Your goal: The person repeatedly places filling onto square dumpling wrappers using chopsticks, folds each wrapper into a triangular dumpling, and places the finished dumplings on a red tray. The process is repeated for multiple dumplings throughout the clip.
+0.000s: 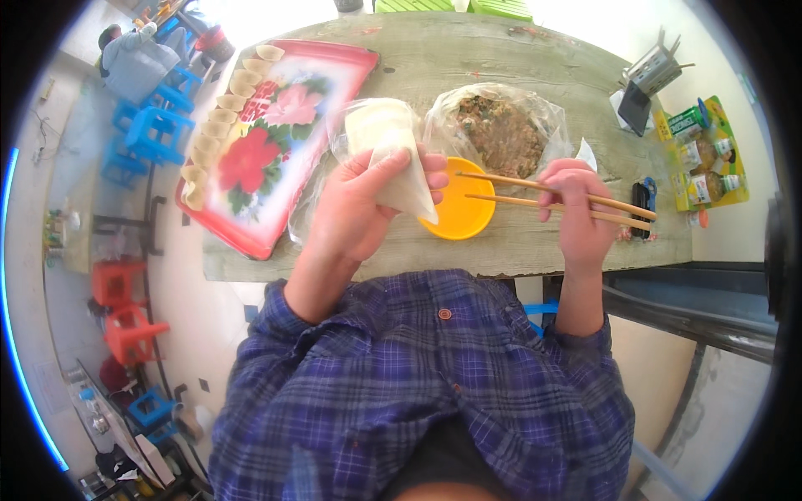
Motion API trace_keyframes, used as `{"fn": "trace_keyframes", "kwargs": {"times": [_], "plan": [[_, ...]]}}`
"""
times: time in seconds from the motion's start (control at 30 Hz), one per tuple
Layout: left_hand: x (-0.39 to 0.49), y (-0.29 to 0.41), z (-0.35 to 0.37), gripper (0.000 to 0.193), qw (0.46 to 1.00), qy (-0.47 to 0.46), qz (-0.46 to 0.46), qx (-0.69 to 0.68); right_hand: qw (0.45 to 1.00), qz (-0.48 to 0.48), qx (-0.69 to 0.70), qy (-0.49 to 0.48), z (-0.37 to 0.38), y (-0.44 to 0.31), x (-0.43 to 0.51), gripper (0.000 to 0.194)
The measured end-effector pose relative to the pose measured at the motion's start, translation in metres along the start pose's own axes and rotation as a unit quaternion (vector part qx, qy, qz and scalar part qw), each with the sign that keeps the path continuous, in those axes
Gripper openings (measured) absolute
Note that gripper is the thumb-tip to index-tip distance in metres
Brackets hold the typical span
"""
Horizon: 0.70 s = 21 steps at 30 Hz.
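My left hand (360,203) holds a thin dough wrapper (410,191), its pointed corner hanging over the rim of a yellow bowl (460,219). Just beyond that hand, a stack of pale wrappers (376,119) lies in a clear plastic bag (338,128). A pair of wooden chopsticks (557,194) is in my right hand (579,206), tips apart above the bowl. Behind the bowl sits minced filling (501,134) with green bits, in an opened clear plastic bag (557,113). Folded dumplings (216,128) line the left edge of a red-rimmed floral tray (369,59).
On the right of the wooden table (401,69) stand a metal utensil holder (658,69), several jars on a yellow-green packaging tray (720,106), and a dark object (640,213). Blue stools (160,131) and a seated person (138,62) are at the far left.
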<state>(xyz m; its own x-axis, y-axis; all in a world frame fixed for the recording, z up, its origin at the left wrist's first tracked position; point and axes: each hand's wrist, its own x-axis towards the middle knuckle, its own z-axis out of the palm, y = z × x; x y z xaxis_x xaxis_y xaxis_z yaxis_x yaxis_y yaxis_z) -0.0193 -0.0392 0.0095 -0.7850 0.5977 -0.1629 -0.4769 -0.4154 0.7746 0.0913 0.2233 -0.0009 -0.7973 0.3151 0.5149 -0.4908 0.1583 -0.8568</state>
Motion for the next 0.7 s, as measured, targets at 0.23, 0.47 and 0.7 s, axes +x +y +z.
{"fn": "trace_keyframes", "kwargs": {"times": [0.23,0.47,0.7], "plan": [[0.000,-0.003,0.019,0.033,0.997,-0.041,-0.036,0.050,0.970,0.022,0.218,0.105,-0.027,-0.004,0.010,0.035],[0.000,-0.004,0.036,0.036,0.991,-0.100,-0.067,0.057,0.950,0.053,0.289,0.110,-0.017,0.004,0.009,0.033],[0.000,-0.008,0.040,0.037,0.990,-0.101,-0.082,0.045,0.946,0.045,0.273,0.167,-0.021,0.011,0.011,0.031]]}}
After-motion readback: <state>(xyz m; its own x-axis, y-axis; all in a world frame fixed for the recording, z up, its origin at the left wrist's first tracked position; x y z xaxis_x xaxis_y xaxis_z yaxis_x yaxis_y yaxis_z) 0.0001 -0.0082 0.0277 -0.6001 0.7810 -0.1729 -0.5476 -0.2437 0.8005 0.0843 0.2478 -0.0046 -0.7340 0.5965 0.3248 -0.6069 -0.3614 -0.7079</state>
